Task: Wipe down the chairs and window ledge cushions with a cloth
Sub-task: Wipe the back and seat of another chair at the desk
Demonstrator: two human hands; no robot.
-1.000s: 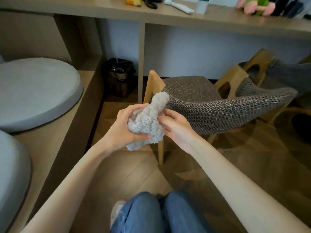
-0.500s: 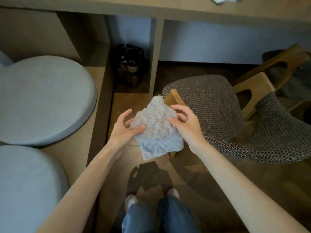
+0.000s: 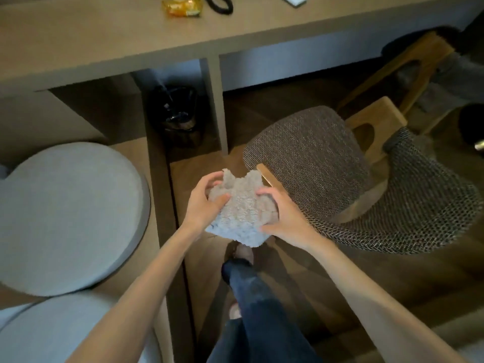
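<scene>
A fluffy grey cloth (image 3: 242,209) is held in front of me over the wooden floor. My left hand (image 3: 207,203) grips its left side with thumb and curled fingers. My right hand (image 3: 284,218) holds its right edge the same way. Just right of the cloth stands a chair (image 3: 314,155) with a dark woven seat, a woven backrest and a light wooden frame. On the window ledge to the left lie a round grey cushion (image 3: 65,216) and a second grey cushion (image 3: 60,334) nearer to me.
A long wooden desk (image 3: 104,35) runs across the top, with a yellow packet (image 3: 182,6) on it. A black bin (image 3: 178,111) sits under the desk beside a desk leg. A second chair frame (image 3: 419,64) stands at the far right. My legs in jeans (image 3: 256,310) are below.
I have stood up and stepped closer, so the view now looks down on the chair seat. The bunched cloth was spread out between my hands and is now gripped again at both sides.
</scene>
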